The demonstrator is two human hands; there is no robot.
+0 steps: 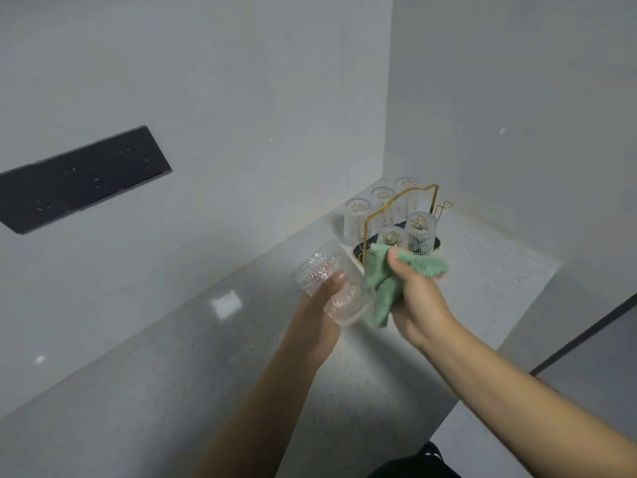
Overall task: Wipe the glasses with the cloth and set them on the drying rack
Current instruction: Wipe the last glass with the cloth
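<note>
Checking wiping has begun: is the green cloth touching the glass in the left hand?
Touching: the head view shows the green cloth pressed against the glass with no gap.

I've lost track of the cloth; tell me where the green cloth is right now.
The green cloth is in the right hand, centre-right of the head view, beside the ribbed glass in the left hand, just before the drying rack.

Ribbed clear glass (pixel 331 288), fuzzy cloth (pixel 389 288)

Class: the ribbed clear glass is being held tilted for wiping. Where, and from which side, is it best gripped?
Grip the ribbed clear glass around its mid-wall from the left, as the left hand does; that leaves its near end open to the green cloth in the right hand.
</note>
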